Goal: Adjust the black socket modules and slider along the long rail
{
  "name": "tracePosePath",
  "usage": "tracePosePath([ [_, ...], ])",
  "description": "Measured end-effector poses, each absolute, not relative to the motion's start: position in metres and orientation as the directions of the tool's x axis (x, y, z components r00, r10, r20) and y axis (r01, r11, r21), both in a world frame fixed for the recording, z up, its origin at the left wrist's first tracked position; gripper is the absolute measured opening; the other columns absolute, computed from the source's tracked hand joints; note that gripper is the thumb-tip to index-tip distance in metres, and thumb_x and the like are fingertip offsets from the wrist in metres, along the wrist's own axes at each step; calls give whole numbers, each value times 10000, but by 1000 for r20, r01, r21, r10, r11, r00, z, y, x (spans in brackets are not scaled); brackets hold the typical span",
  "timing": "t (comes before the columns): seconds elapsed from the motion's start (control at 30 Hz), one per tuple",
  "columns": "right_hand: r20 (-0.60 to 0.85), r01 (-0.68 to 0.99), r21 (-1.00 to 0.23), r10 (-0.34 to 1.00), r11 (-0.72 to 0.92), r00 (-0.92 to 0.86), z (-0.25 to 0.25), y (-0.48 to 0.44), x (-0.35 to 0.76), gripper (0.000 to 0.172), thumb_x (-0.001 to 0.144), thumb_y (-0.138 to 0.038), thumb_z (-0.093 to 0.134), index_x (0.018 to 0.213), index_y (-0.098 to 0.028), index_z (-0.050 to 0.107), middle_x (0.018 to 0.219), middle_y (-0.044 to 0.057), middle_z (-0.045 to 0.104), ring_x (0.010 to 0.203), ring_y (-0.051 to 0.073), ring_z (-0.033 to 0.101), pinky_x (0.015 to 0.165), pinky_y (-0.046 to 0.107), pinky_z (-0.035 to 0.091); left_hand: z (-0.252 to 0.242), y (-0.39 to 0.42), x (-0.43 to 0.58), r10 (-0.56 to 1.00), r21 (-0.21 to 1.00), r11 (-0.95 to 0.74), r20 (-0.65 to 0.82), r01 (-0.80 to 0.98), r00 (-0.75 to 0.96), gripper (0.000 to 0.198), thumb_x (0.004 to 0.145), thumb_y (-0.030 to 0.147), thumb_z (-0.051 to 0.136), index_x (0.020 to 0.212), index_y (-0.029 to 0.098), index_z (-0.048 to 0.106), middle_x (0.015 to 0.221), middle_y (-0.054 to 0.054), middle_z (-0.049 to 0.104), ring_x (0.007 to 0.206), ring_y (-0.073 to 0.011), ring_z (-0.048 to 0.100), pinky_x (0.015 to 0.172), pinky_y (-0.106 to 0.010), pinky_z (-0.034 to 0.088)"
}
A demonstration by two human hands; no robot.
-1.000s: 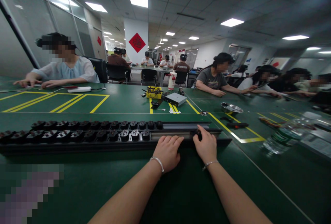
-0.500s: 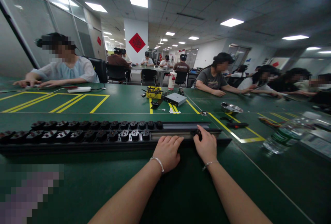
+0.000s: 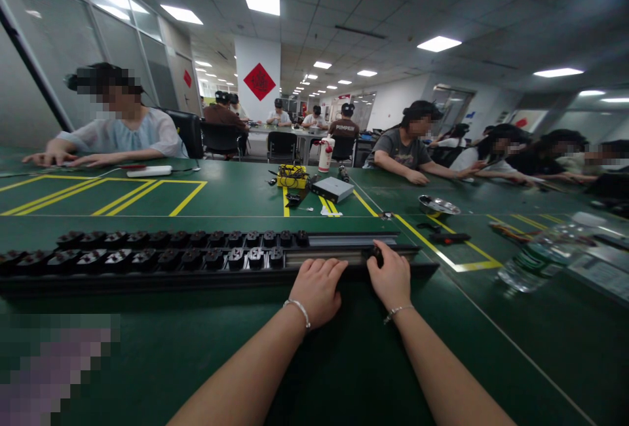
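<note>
Far L: co-worker's hand (image 3: pixel 55 152) on the green table (image 3: pixel 221 347), across from the rails, well apart from the work. Nearer, L to ctr: two long blk rails side by side, each w/ a row of blk plug-like modules, prongs up: far row (image 3: pixel 179 238) and near row (image 3: pixel 144 259). Both rails bare toward R end: rear rail (image 3: pixel 351 240), front rail (image 3: pixel 305 259).

L hand (image 3: pixel 318 290): fingers together, loosely bent over front rail's near edge, just R of last near-row module. Can't tell if it grips or just rests; underside hidden. Risk: if it's only resting, a push from the R could skid the whole rail or jog the row.

R hand (image 3: pixel 392 275): thumb + index nearly closed round a small blk piece (image 3: pixel 377 254), at front rail's R end. Mostly covered, so seating unclear. Risk: if it's tilted, it could jam in the channel or pop out of the pinch.

Further R: clear bottle (image 3: pixel 528 262) on table, near R arm; a wide elbow swing could knock it.
</note>
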State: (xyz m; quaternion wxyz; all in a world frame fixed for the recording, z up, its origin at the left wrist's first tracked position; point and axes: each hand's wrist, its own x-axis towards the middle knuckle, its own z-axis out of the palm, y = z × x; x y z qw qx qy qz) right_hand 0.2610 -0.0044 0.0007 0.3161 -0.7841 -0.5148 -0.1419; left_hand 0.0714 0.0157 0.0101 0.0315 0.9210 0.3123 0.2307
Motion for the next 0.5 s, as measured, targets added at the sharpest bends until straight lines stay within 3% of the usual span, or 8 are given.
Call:
tracePosePath([
  [0.33, 565, 912, -316, 721, -262, 402, 2, -6, 258, 404, 774, -230, 382, 1148, -201, 531, 1089, 67, 597, 1053, 217, 488, 919, 382, 301, 9, 16, 71, 592, 224, -802, 417, 553, 690, 551, 715, 245, 506, 1248, 259, 368, 1255, -6, 481, 1089, -207, 419, 947, -393, 280],
  [0.5, 548, 940, -231, 764, -253, 340, 2, -8, 259, 429, 818, -223, 340, 1222, -261, 479, 1145, 34, 578, 1076, 206, 468, 922, 385, 296, 9, 16, 72, 595, 227, -801, 411, 554, 691, 554, 713, 248, 508, 1248, 261, 369, 1254, -6, 482, 1089, -208, 418, 949, -392, 278],
])
